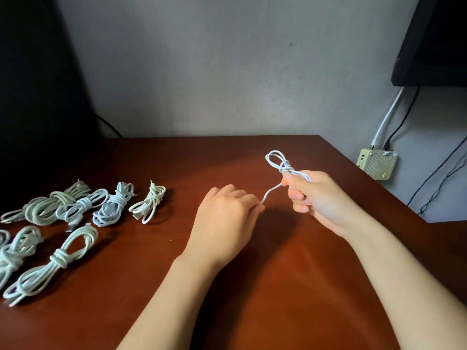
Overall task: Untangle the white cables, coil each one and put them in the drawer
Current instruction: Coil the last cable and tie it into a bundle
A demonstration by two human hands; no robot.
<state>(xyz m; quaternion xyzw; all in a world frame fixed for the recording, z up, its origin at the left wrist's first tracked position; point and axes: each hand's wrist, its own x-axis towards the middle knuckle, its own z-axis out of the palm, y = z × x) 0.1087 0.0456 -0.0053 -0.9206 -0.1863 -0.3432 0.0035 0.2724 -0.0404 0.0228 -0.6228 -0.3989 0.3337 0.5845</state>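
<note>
- Here, above a brown wooden table [252,286], a person's right hand [318,198] is closed around a small coiled white cable [283,164], its loops sticking out past the thumb toward the far wall.
- The left hand [225,221] pinches the cable's loose tail [269,194] between fingertips — a short slack run dips from the wrapped waist of the coil down to that pinch.
- The bundle's long axis runs roughly away from the person, tilted up and to the left; the loop end is farthest out, the rest hidden in the fist.
- Finishing the wrap well likely means keeping the right-hand hold firm, drawing the tail snug around the waist and tucking the end so the loops do not spring apart.
- Seven or so finished bundles [83,205] lie in two rows at the table's left — no drawer is in view.
</note>
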